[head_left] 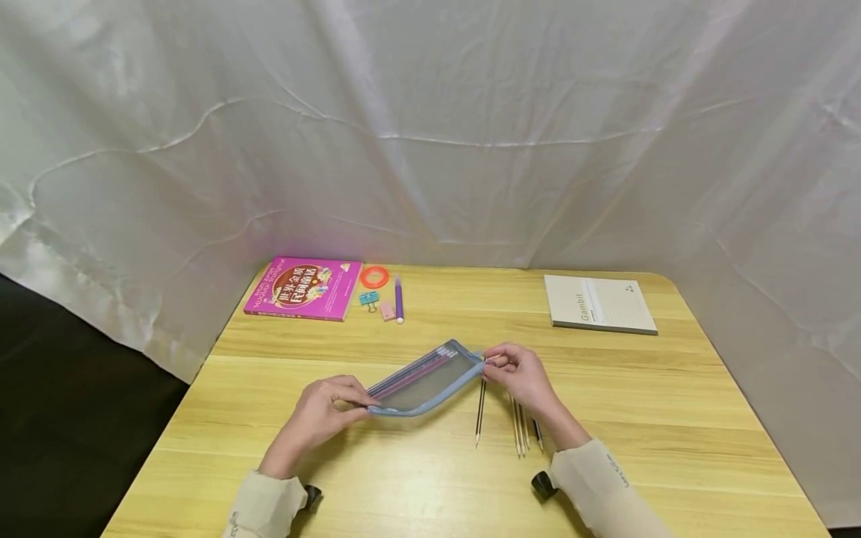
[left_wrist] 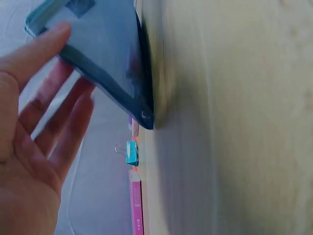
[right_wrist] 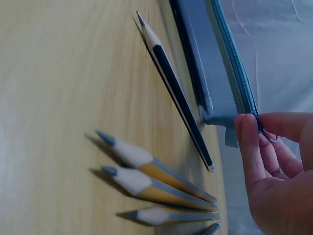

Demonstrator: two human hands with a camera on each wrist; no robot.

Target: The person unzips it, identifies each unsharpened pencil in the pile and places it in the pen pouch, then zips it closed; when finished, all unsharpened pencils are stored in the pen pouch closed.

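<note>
A see-through pencil pouch [head_left: 430, 381] with a blue zipped edge is held up at a slant between both hands. Several pencils [head_left: 420, 370] show through its mesh. My left hand [head_left: 326, 407] pinches its left corner between thumb and fingers; in the left wrist view the thumb lies over the pouch [left_wrist: 105, 44]. With thumb and fingertips, my right hand [head_left: 521, 377] pinches the other end of the zip [right_wrist: 239, 73], by a small ring. Below that hand, a dark striped pencil [right_wrist: 181, 103] and several yellowish pencils [right_wrist: 166, 188] lie on the table.
At the back left are a pink book [head_left: 306, 291], a roll of orange tape [head_left: 374, 277], a teal binder clip [head_left: 369, 300], a pink eraser [head_left: 386, 311] and a purple marker [head_left: 399, 299]. A notebook [head_left: 599, 302] lies back right. Pale curtains [head_left: 430, 134] surround the wooden table [head_left: 673, 418].
</note>
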